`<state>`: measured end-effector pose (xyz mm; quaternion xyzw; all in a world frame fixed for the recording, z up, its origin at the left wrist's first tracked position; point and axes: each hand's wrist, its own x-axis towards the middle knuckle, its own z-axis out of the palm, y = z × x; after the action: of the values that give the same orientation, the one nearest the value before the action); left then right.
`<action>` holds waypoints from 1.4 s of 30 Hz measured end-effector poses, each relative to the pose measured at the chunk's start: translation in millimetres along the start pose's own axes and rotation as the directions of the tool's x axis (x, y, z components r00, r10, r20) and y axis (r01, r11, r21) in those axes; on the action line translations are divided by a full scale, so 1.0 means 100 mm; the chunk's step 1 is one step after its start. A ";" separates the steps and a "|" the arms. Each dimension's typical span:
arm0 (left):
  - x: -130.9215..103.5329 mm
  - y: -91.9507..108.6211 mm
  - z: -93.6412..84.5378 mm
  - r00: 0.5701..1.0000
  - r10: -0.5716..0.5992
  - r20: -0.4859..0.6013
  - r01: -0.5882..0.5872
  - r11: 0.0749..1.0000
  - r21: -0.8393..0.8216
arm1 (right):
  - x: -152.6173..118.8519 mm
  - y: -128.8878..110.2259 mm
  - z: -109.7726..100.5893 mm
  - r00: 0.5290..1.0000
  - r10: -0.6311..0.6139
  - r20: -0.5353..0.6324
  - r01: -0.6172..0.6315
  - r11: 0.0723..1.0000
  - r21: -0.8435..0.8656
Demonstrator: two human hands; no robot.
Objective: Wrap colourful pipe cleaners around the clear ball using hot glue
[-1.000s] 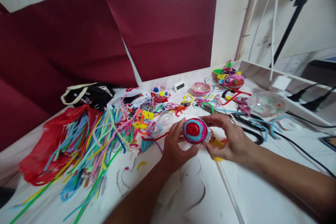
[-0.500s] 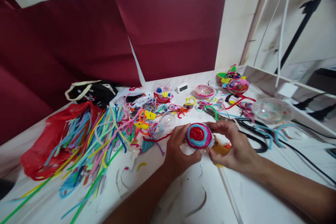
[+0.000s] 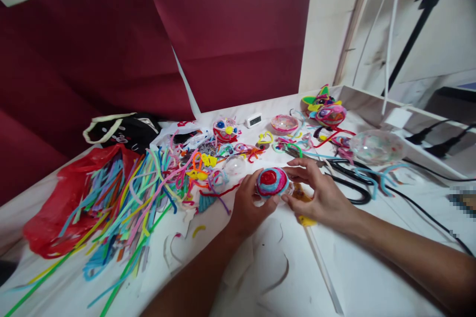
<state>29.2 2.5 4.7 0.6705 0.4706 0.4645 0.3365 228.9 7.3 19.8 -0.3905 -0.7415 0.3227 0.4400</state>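
Between my hands is a small clear ball (image 3: 274, 183) covered with coiled pipe cleaners in red, light blue and magenta. My left hand (image 3: 251, 203) grips its left side with thumb and fingers. On the opposite side, my right hand (image 3: 316, 193) holds it with the thumb low and the fingers raised over the edge. Partly hidden behind my right hand lies what looks like a yellow glue gun (image 3: 307, 220), and a long translucent stick (image 3: 323, 270) extends from it toward me. Scissors with black handles (image 3: 359, 193) rest just beyond my right hand.
A red plastic bag (image 3: 48, 218) spills many coloured pipe cleaners (image 3: 148, 198) at left. Behind are a black bag (image 3: 119, 131), a small digital clock (image 3: 254, 120), a pink-rimmed clear bowl (image 3: 284, 125) and decorated ornaments (image 3: 329, 109). Clear domes (image 3: 377, 147) and black cables (image 3: 431, 218) lie right.
The ball has tilted slightly between my hands, and my right fingers have lifted and spread a little. The whole view has shifted slightly.
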 end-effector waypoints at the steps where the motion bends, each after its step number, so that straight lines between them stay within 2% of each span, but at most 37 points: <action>1: 0.00 0.00 0.00 1.000 -0.006 0.003 0.006 1.000 -0.002 | 0.00 0.00 0.00 1.000 0.012 0.007 -0.012 1.000 -0.002; 12: 0.04 0.05 -0.03 0.999 0.039 0.018 -0.041 0.994 0.099 | 0.02 -0.02 -0.02 0.994 0.090 0.062 -0.090 0.996 -0.001; 18: 0.04 0.05 -0.05 0.998 0.058 0.025 -0.060 0.993 0.099 | 0.01 -0.04 -0.04 0.992 0.097 0.078 -0.094 0.995 -0.041; 21: 0.05 0.06 -0.05 0.999 0.029 0.030 -0.031 0.997 0.075 | 0.01 -0.04 -0.05 0.992 0.096 0.079 -0.093 0.995 -0.030; 25: 0.05 0.08 -0.06 0.997 -0.014 0.076 0.017 0.999 -0.035 | 0.01 -0.05 -0.03 0.995 0.071 0.074 -0.074 0.997 0.039; 29: 0.05 0.09 -0.07 0.995 -0.001 0.100 0.012 0.995 -0.102 | 0.02 -0.08 -0.02 0.996 0.075 0.049 -0.079 0.992 0.103; 34: 0.04 0.05 -0.09 0.999 0.014 0.050 -0.008 0.992 -0.124 | 0.03 -0.12 -0.02 0.997 0.065 0.041 -0.070 0.987 0.144; 37: 0.04 0.04 -0.08 0.999 -0.046 -0.004 0.044 0.972 -0.229 | 0.06 -0.18 -0.01 0.996 0.076 0.048 -0.083 0.983 0.164; 39: 0.05 0.07 -0.05 0.990 -0.138 -0.002 0.128 0.919 -0.373 | 0.08 -0.22 0.00 0.995 0.089 0.048 -0.097 0.974 0.203; 42: 0.06 0.14 -0.02 0.964 -0.261 0.053 0.238 0.756 -0.609 | 0.10 -0.28 0.03 0.994 0.108 0.017 -0.109 0.958 0.265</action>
<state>32.8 3.0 19.9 0.4488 0.3862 0.5541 0.5851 214.8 2.3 45.8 -0.3679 -0.6695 0.4431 0.4691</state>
